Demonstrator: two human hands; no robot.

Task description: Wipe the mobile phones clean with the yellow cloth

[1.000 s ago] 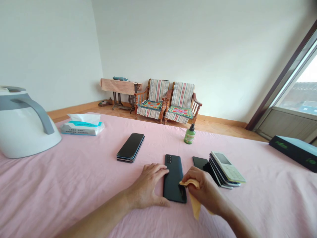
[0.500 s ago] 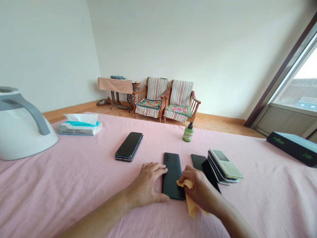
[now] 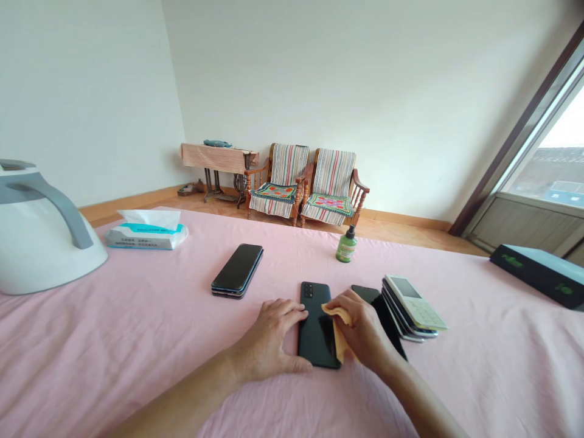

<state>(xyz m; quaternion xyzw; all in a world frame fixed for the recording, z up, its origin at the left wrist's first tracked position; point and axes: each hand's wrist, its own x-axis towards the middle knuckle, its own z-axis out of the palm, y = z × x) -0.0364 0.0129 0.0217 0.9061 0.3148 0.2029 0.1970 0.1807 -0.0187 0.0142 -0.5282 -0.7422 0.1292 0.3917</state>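
Observation:
A dark phone (image 3: 314,340) lies back up on the pink cloth (image 3: 173,328), its camera block at the far end. My left hand (image 3: 274,337) rests at the phone's left edge with its fingers spread, the fingertips touching that edge and the thumb near the bottom corner. Bunched in my closed right hand (image 3: 358,322) is a yellow cloth (image 3: 340,340), which touches the phone's right side. Part of the cloth hangs down beside the phone. Just beyond my right hand lie black phones (image 3: 365,294), partly hidden by it.
Phones are stacked at the left (image 3: 238,269) and at the right (image 3: 413,304). Behind stands a green bottle (image 3: 346,246). A tissue pack (image 3: 146,237) and a white kettle (image 3: 41,237) are on the left, a black box (image 3: 533,277) on the far right.
My right hand has moved with the yellow cloth toward the far end of the phone, along its right side. My left hand has stayed in place.

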